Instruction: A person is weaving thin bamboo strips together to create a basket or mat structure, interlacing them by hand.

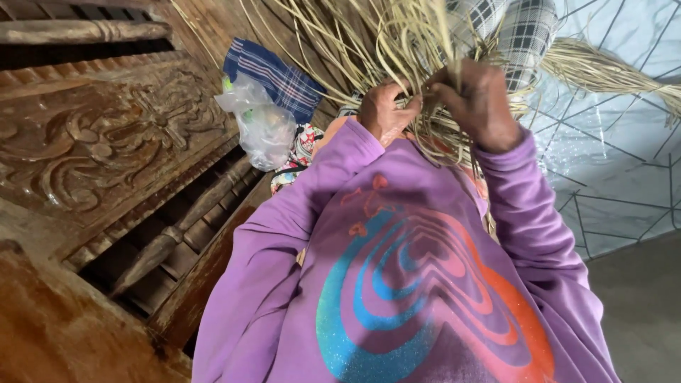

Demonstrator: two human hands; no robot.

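A loose bundle of pale dry straw strips fans out in front of my chest. My left hand is closed around some of the strips near their crossing point. My right hand pinches other strips right beside it, fingers curled in. Both hands meet at the same spot, almost touching. My purple sleeves and printed purple top fill the lower half of the view. What the strips form under my hands is hidden.
A carved dark wooden furniture piece with turned spindles stands at the left. A clear plastic bag and a blue checked cloth lie beside it. A pale patterned floor mat lies at the right, with another straw bundle on it.
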